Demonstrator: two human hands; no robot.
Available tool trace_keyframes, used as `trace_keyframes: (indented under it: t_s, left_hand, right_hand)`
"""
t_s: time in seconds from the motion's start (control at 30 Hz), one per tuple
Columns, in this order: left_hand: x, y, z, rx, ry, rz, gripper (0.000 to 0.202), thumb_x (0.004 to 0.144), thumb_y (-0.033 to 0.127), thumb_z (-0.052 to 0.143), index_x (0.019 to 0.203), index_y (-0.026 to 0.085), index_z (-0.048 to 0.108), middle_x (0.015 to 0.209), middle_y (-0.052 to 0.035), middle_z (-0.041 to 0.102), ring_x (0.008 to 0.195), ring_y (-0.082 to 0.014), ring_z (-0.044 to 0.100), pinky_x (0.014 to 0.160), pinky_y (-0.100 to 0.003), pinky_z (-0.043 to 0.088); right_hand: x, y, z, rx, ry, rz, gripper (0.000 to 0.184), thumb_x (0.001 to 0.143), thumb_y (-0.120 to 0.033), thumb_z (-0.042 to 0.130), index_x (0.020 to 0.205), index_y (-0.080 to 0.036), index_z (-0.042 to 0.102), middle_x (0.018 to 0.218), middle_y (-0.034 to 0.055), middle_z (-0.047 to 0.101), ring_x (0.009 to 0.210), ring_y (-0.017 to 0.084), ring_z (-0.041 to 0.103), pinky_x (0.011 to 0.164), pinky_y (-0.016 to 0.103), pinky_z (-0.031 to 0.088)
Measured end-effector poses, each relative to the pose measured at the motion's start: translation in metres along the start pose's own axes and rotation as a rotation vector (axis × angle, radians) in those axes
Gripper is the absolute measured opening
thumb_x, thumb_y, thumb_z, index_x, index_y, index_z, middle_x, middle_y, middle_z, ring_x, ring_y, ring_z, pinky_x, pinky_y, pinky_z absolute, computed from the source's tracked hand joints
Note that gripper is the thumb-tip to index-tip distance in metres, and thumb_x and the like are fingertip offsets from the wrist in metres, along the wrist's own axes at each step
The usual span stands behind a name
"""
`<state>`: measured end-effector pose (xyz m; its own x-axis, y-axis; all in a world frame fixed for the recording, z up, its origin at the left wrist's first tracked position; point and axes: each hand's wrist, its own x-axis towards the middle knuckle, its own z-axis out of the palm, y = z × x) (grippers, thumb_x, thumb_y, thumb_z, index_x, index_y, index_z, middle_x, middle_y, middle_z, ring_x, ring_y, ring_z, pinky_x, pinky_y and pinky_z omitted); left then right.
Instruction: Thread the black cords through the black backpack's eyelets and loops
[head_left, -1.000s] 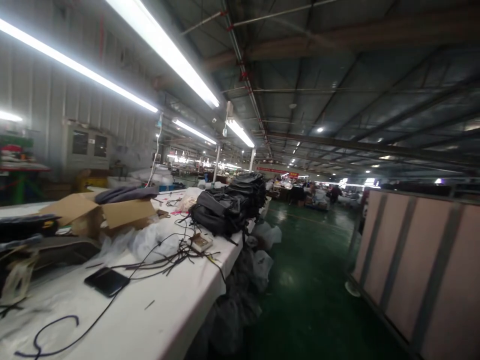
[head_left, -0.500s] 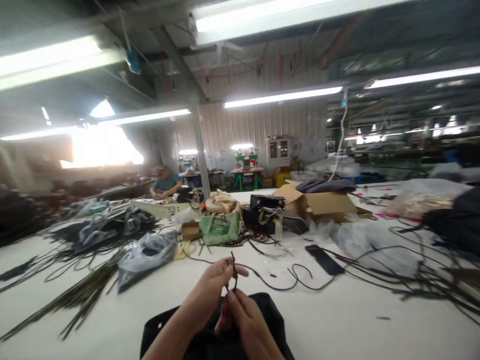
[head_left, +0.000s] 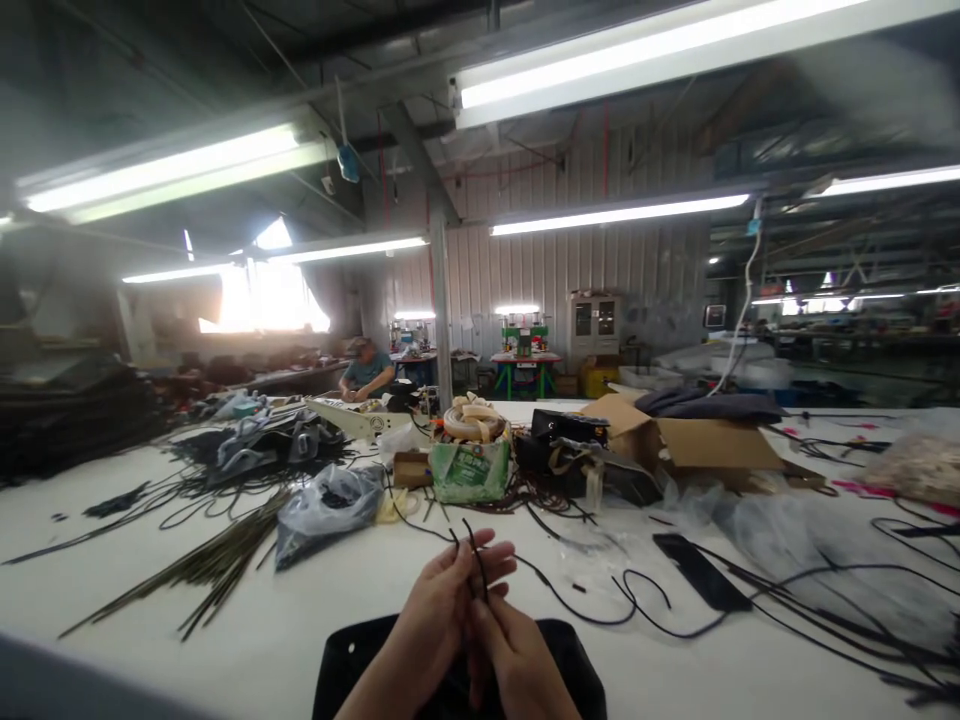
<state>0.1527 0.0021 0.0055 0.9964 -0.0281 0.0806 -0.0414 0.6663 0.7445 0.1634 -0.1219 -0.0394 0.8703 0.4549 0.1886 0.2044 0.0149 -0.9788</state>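
Observation:
My left hand (head_left: pixel 439 610) and my right hand (head_left: pixel 517 660) meet at the bottom centre, just above a black fabric piece (head_left: pixel 352 665) lying on the white table (head_left: pixel 247 630). Both hands pinch a thin black cord (head_left: pixel 475 560) whose loop ends stick up between the fingertips. The fingers of both hands are closed round the cord.
A green box (head_left: pixel 470 470) with coiled strapping stands behind the hands. Nearby lie a plastic bag (head_left: pixel 326 505), a bundle of black strips (head_left: pixel 202 570), loose cords (head_left: pixel 592 605), a dark phone (head_left: pixel 701 572) and an open cardboard box (head_left: pixel 705 445). A person (head_left: pixel 367 370) works at a far table.
The view swung from the aisle on the right round to the table and has now risen slightly. My hands came into view half a second ago and still hold the cord.

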Motion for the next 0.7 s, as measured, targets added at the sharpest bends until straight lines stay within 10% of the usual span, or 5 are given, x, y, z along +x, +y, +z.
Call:
trace_keyframes:
  t_s: [0.23, 0.47, 0.6, 0.7]
  left_hand:
    - [-0.002, 0.012, 0.009, 0.042, 0.004, 0.045, 0.047, 0.105, 0.043, 0.077, 0.136, 0.008, 0.073, 0.122, -0.0229, 0.082, 0.115, -0.0317, 0.079, 0.103, -0.041, 0.060]
    - [-0.010, 0.017, 0.018, 0.136, -0.008, 0.099, 0.049, 0.089, 0.059, 0.091, 0.105, 0.016, 0.072, 0.081, -0.0016, 0.068, 0.081, -0.0184, 0.072, 0.076, -0.026, 0.056]
    - [0.001, 0.043, 0.039, 0.283, 0.001, 0.139, 0.061, 0.077, 0.072, 0.093, 0.087, 0.022, 0.060, 0.065, 0.0068, 0.049, 0.066, -0.0168, 0.065, 0.066, -0.026, 0.053]
    - [0.022, 0.084, 0.067, 0.379, -0.047, 0.194, 0.058, 0.083, 0.075, 0.086, 0.095, 0.022, 0.064, 0.075, 0.0010, 0.063, 0.066, -0.0193, 0.064, 0.058, -0.028, 0.051]
  right_hand:
    - [0.001, -0.019, -0.001, -0.103, -0.029, -0.003, 0.072, 0.096, -0.090, 0.046, 0.087, -0.020, 0.061, 0.063, 0.0009, 0.061, 0.051, 0.016, 0.054, 0.047, 0.027, 0.038]
    - [0.002, -0.022, 0.004, -0.065, -0.047, 0.006, 0.074, 0.095, -0.093, 0.046, 0.086, -0.021, 0.061, 0.057, -0.0006, 0.059, 0.046, 0.014, 0.053, 0.042, 0.026, 0.035]
    - [0.013, -0.059, -0.002, 0.063, -0.095, -0.027, 0.076, 0.086, -0.095, 0.060, 0.076, -0.020, 0.059, 0.052, -0.0021, 0.056, 0.043, 0.013, 0.052, 0.043, 0.025, 0.040]
    - [0.041, -0.105, -0.017, 0.149, -0.095, -0.083, 0.072, 0.078, -0.092, 0.072, 0.079, -0.022, 0.058, 0.054, -0.0078, 0.050, 0.043, 0.011, 0.049, 0.053, 0.031, 0.057]
